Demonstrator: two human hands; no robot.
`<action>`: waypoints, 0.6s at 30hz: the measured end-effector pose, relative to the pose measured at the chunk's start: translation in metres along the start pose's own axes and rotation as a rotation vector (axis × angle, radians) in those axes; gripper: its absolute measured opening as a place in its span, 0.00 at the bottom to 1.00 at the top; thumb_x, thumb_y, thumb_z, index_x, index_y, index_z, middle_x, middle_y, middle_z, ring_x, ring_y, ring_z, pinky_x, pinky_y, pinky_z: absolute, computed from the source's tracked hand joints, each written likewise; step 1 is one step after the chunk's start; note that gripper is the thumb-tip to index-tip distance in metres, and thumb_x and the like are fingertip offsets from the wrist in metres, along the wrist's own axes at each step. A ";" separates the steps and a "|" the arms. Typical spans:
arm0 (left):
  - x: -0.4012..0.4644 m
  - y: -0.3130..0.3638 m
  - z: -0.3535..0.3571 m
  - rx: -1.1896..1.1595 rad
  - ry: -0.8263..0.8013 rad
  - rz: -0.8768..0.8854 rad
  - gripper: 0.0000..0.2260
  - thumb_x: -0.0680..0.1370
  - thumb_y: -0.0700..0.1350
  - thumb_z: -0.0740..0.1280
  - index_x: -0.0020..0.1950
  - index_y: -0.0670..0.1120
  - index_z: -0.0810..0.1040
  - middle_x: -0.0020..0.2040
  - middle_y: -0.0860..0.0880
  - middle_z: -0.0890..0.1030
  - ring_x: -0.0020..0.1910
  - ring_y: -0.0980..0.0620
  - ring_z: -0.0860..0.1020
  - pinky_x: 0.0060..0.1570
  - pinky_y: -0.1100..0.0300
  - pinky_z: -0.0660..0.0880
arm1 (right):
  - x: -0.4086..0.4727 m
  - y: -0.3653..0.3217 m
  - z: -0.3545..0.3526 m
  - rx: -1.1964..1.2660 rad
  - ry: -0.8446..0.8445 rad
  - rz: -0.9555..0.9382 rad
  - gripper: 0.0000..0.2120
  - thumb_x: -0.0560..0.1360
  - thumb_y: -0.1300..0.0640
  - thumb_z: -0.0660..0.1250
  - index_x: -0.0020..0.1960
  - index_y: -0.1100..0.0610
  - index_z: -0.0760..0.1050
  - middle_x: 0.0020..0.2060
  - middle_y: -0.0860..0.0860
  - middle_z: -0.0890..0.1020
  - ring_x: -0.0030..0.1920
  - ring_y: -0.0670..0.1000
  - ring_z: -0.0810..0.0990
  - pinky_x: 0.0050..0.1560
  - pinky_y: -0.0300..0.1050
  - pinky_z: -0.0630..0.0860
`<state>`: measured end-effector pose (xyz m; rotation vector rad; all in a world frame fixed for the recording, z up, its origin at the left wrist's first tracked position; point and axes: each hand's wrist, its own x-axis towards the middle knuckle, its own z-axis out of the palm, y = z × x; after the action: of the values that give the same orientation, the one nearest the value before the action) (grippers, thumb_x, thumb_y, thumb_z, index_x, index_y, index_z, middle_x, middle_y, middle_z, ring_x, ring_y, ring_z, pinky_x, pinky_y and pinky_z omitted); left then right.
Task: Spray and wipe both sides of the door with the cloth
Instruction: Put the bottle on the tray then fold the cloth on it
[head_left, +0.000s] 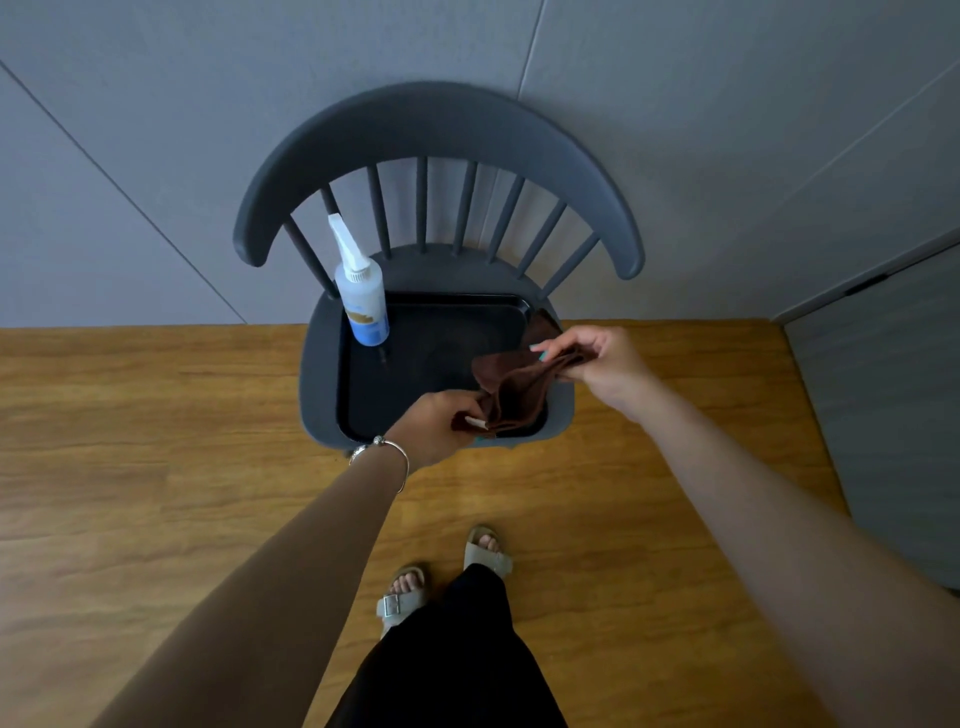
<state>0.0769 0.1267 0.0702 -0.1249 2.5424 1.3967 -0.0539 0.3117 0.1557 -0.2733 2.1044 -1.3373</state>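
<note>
Both hands, left hand (435, 421) and right hand (597, 364), have fingers pinched on the brown cloth (519, 389) over the chair's tray (415, 374), spray bottle (363, 306) standing beside.

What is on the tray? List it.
On the black tray stands a spray bottle, upright at its back left corner. The brown cloth, held by both hands, hangs over the front right part and hides the tray there.

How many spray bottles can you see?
1. The spray bottle stands upright at the back left corner of the black tray on the chair seat. Nothing in view looks able to hide another.
</note>
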 end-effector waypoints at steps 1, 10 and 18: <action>0.001 0.002 0.003 -0.010 0.037 0.035 0.11 0.70 0.29 0.71 0.50 0.39 0.85 0.61 0.46 0.81 0.59 0.48 0.80 0.61 0.59 0.74 | 0.000 -0.001 -0.001 -0.006 0.008 -0.015 0.11 0.71 0.76 0.69 0.41 0.62 0.80 0.47 0.54 0.84 0.46 0.41 0.84 0.47 0.35 0.80; 0.008 0.011 0.018 -0.152 0.066 0.030 0.19 0.76 0.34 0.70 0.68 0.40 0.78 0.73 0.47 0.72 0.71 0.50 0.72 0.72 0.53 0.68 | -0.003 -0.003 0.000 0.045 0.093 0.001 0.12 0.71 0.76 0.70 0.45 0.61 0.82 0.48 0.53 0.85 0.49 0.47 0.85 0.49 0.38 0.80; 0.007 0.021 0.005 -0.128 0.172 -0.048 0.18 0.80 0.32 0.62 0.67 0.46 0.76 0.60 0.50 0.78 0.58 0.54 0.77 0.58 0.70 0.71 | -0.011 -0.005 0.007 0.273 0.165 0.024 0.15 0.71 0.79 0.66 0.42 0.60 0.79 0.45 0.52 0.85 0.47 0.47 0.85 0.47 0.40 0.81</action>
<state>0.0666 0.1423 0.0835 -0.3401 2.5635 1.5937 -0.0414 0.3098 0.1622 -0.0243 2.0164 -1.6593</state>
